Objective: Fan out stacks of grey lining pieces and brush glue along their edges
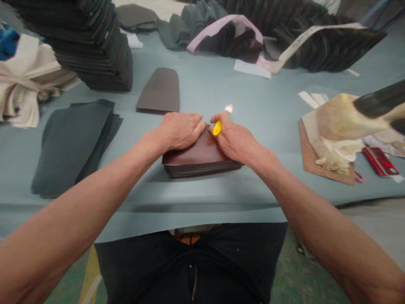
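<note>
A stack of brown leather-like pieces [196,157] lies on the table in front of me, its top sheet smooth and reddish brown. My left hand [183,130] rests flat on the stack's left and far part, fingers stretched out. At the stack's right side, my right hand [236,139] is closed around a yellow-handled brush [217,128]. The brush's pale head shows beyond the fingers, pointing away from me. Just past my left hand lies a smaller stack of grey-brown pieces [159,90].
Dark grey sheets [74,145] lie to the left, before a tall stack of dark pieces [95,50]. Beige cloth [25,80] is at far left. A glue-crusted container [341,118] stands right on a brown board [311,154], near a red object [378,161]. Dark bundles [332,48] line the back.
</note>
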A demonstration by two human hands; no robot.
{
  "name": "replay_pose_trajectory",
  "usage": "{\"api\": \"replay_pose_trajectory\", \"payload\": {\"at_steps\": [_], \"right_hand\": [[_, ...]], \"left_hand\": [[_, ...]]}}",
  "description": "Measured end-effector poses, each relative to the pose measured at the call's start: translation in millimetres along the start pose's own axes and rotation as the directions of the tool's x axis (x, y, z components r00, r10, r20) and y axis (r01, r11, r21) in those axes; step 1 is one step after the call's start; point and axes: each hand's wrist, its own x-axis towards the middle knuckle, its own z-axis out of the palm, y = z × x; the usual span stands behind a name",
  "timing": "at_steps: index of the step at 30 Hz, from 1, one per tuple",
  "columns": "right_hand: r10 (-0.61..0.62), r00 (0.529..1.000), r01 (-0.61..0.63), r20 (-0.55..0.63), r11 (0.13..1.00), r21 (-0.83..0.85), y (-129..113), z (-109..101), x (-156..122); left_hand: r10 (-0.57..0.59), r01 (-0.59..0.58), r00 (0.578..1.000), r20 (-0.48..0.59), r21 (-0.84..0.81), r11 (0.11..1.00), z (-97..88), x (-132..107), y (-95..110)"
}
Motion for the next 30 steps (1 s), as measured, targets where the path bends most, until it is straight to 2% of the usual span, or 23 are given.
{"api": "replay_pose_trajectory", "payload": {"at_steps": [4, 8, 13, 16, 22, 27, 30], "right_hand": [[0.030, 0.999, -0.030, 0.014, 0.999, -0.021, 4, -1, 7], [0.054, 0.999, -0.054, -0.003, 0.998, -0.029, 3, -1, 7], [0.080, 0.996, -0.081, -0.029, 0.996, -0.029, -2, 1, 4], [0.085, 0.995, -0.086, -0.052, 0.996, -0.015, -3, 3, 4], [0.100, 0.992, -0.100, -0.082, 0.995, 0.010, -2, 7, 5], [0.125, 0.990, -0.126, -0.071, 0.992, -0.016, -5, 4, 4], [0.125, 0.990, -0.128, -0.059, 0.991, -0.047, -7, 2, 3]], "left_hand": [[-0.054, 0.055, 0.998, 0.043, -0.020, 0.998, -0.1, 6, -5], [-0.141, 0.143, 0.986, 0.083, -0.009, 0.990, -5.8, 9, -2], [-0.258, 0.257, 0.965, 0.044, 0.011, 0.966, -7.6, 6, 2], [-0.273, 0.273, 0.962, 0.017, 0.015, 0.962, -7.5, 1, 3], [-0.218, 0.224, 0.971, -0.101, 0.048, 0.973, -8.3, -16, 14], [-0.054, 0.057, 0.993, -0.105, 0.033, 0.998, -5.3, -25, 27], [0.044, -0.045, 0.993, -0.111, -0.005, 0.999, 1.3, -26, 24]]}}
